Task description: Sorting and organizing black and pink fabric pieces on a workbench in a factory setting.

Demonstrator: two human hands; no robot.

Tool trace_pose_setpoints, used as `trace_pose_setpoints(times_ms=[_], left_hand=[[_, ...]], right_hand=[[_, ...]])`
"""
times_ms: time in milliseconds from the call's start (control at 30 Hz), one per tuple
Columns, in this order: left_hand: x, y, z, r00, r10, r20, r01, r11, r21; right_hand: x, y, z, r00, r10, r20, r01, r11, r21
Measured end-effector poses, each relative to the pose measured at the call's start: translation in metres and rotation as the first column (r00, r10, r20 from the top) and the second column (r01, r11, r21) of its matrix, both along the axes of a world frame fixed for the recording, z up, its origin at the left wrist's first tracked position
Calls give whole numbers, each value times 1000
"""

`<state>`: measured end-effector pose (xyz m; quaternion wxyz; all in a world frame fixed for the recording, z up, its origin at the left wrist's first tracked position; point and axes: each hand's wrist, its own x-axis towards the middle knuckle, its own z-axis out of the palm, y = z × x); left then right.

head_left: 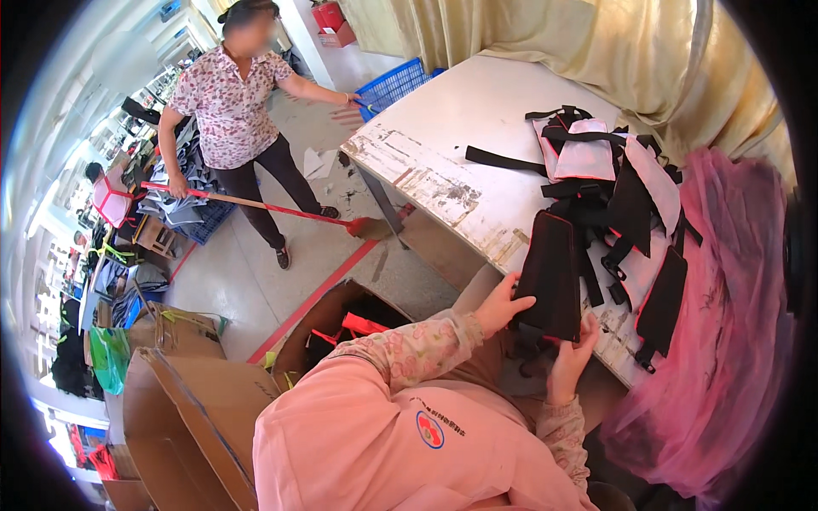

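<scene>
The long, tapered black cloth piece (552, 277) I'm holding looks matt. My white rectangular tabletop (452, 102) is smooth with a slight gloss, but rough and flaking along its worn edge. The heaped pink netting (720, 341) looks sheer and crinkled, the pale-gold draped curtain (545, 32) softly shiny cloth, the open brown box (200, 426) dull cardboard, and the blue latticed basket (396, 88) plastic.

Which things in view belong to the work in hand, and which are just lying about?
Likely in the work: black panel, held by the left hand, right hand at its lower corner; pile of strapped black-and-white pieces; white table beneath.

Likely just around: pink sheer fabric; blue basket; broom held by a co-worker; open cardboard box.
</scene>
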<state>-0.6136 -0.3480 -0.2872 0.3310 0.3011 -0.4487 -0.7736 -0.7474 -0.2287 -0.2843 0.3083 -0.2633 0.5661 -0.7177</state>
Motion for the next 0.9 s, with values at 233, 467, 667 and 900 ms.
trace_pose_setpoints(times_ms=[233, 467, 667, 900], left_hand=[[-8, -7, 41, 996, 52, 70, -18, 907, -421], [-1, 16, 50, 931, 207, 299, 182, 449, -875], [2, 12, 36, 893, 206, 401, 301, 391, -870], [5, -1, 40, 908, 350, 229, -71, 668, -741]], right_hand=[[-7, -3, 50, 616, 36, -787, 10, 998, 54], [-4, -14, 46, 669, 30, -742, 43, 996, 79], [4, -20, 42, 695, 109, -710, -11, 990, 141], [5, -26, 49, 702, 39, -711, -4, 999, 51]])
